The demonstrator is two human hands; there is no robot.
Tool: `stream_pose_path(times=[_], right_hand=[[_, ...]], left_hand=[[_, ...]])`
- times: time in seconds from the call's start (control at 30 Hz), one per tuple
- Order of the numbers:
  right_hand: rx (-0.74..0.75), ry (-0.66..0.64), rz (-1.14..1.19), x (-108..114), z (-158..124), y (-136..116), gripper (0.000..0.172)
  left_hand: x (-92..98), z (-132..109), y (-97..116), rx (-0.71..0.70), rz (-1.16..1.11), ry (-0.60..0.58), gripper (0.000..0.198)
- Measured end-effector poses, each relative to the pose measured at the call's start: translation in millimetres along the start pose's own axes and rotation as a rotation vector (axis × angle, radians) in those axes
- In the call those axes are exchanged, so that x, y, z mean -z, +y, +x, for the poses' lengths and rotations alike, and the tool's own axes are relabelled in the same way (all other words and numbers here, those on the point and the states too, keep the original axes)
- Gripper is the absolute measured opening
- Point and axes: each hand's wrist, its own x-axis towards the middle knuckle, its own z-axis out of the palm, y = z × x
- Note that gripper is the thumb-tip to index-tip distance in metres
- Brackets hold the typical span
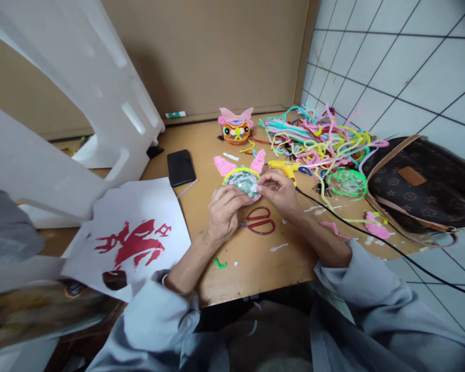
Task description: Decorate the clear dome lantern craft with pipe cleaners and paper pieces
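Note:
My left hand (225,209) is closed on the near left edge of a round craft head (239,179), green and white with a yellow band along its top. Two fuzzy pink ears (225,166) stick up from it. At its right side my right hand (277,191) pinches a small white piece (254,187) against the surface; its exact kind is too small to tell. Just below lie red-handled scissors (260,221), the blades partly hidden by my left hand. A yellow glue gun (284,166) rests behind my right hand.
A finished-looking orange lion head (236,129) stands at the back. Tangled pipe cleaners (318,137), a green wire ball (347,183) and a brown handbag (406,181) fill the right. A black cord (356,227) crosses there. Leftward are a phone (180,167) and red-painted paper (170,206).

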Motion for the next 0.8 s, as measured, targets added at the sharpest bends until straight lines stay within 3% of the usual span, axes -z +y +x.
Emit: stream_pose_path(times=[0.33,0.5,0.63,0.8], right_hand=[[0.118,-0.029,-0.079,-2,-4,-2,0.004],[0.114,-0.025,-0.072,-2,-3,-2,0.006],[0.044,0.007,-0.067,0,0,3,0.017],[-0.141,0.014,0.123,0,4,12,0.052]], left_hand=[[1.5,0,1,0.016,-0.021,-0.056,0.049],[0.6,0,0,0.005,-0.053,-0.054,0.046],[1.0,0,0,-0.01,-0.063,-0.055,0.042],[-0.1,0,0,-0.035,-0.076,-0.038,0.042]])
